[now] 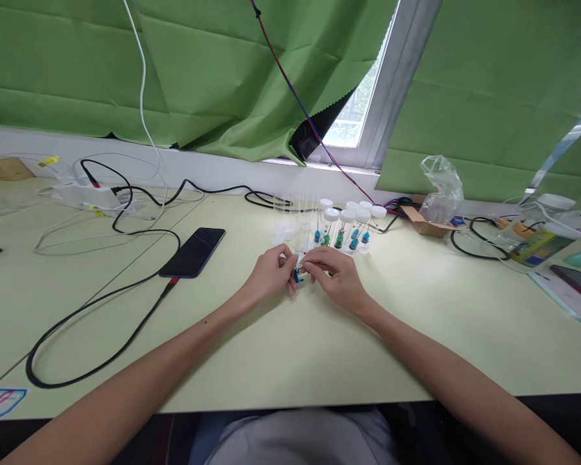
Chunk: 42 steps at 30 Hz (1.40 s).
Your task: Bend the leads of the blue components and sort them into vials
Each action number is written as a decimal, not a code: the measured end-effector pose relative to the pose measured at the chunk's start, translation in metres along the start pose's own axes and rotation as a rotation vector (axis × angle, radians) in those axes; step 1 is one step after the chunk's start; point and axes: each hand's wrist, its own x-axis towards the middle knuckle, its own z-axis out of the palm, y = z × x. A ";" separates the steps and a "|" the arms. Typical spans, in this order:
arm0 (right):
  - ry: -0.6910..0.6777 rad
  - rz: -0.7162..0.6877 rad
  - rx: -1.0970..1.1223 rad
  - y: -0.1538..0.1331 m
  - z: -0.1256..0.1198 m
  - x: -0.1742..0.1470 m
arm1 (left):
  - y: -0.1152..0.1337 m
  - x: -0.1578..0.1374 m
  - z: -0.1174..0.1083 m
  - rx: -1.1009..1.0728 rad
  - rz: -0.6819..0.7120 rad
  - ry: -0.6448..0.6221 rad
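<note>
My left hand [272, 270] and my right hand [337, 276] meet over the table, fingertips pinched close together. Between them hangs a small blue piece [297, 276] with what looks like thin wire at its top; its exact kind is too small to tell. Just beyond my fingers stand several clear tubes with white caps [331, 214]. Inside these, small green pieces [339, 240] and blue pieces hang on thin wires. Clear tubes without visible caps [290, 216] stand to their left, partly hidden behind my left hand.
A black phone [192, 252] lies to the left, plugged into a black cable [148, 332]. Farther left is a white power strip [90, 194] among wires. At the back right are a cardboard box [423, 223] with a plastic bag [443, 194], a bottle, and another phone [578, 284].
</note>
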 end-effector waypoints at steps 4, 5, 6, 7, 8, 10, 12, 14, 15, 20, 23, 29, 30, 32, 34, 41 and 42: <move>0.002 -0.022 -0.012 0.002 0.000 -0.001 | -0.001 0.000 0.000 0.010 0.001 -0.002; 0.002 -0.023 -0.019 0.002 0.000 -0.001 | -0.001 0.000 0.000 0.010 0.000 -0.002; -0.001 -0.020 -0.031 0.003 0.000 -0.001 | -0.002 0.001 0.000 0.007 -0.001 -0.002; -0.002 -0.016 -0.046 0.004 0.000 -0.002 | -0.002 0.001 0.000 0.004 -0.001 -0.002; -0.003 -0.013 -0.063 0.005 -0.001 -0.002 | -0.002 0.001 0.000 0.000 -0.002 -0.002; -0.005 -0.016 -0.093 0.006 -0.001 -0.002 | -0.002 0.001 0.000 -0.008 -0.002 -0.003; -0.004 -0.044 -0.117 0.007 -0.002 -0.002 | -0.001 0.001 0.000 -0.017 -0.004 -0.005; -0.003 -0.079 -0.146 0.007 -0.002 -0.002 | -0.001 0.001 0.000 -0.026 -0.007 -0.007; -0.004 -0.094 -0.161 0.007 -0.002 -0.002 | -0.001 0.001 0.000 -0.028 -0.008 -0.009; -0.012 -0.136 -0.207 0.006 -0.003 -0.001 | -0.005 0.003 0.000 -0.026 -0.014 -0.016; -0.009 -0.166 -0.224 0.005 -0.003 0.000 | -0.005 0.003 0.000 -0.028 -0.012 -0.016; 0.001 -0.197 -0.241 0.005 -0.002 0.001 | -0.003 0.002 0.000 -0.038 -0.005 -0.014; 0.000 -0.191 -0.245 0.005 -0.002 0.001 | -0.003 0.002 0.000 -0.039 -0.004 -0.012; -0.002 -0.188 -0.247 0.005 -0.002 0.001 | -0.003 0.002 0.000 -0.038 -0.003 -0.012; -0.005 -0.190 -0.246 0.004 -0.002 0.001 | -0.004 0.002 0.000 -0.036 -0.001 -0.014; -0.008 -0.191 -0.249 0.003 -0.002 0.001 | -0.009 0.005 -0.001 -0.029 0.006 -0.015; -0.008 -0.195 -0.244 0.003 -0.002 0.001 | -0.009 0.005 -0.001 -0.028 0.007 -0.015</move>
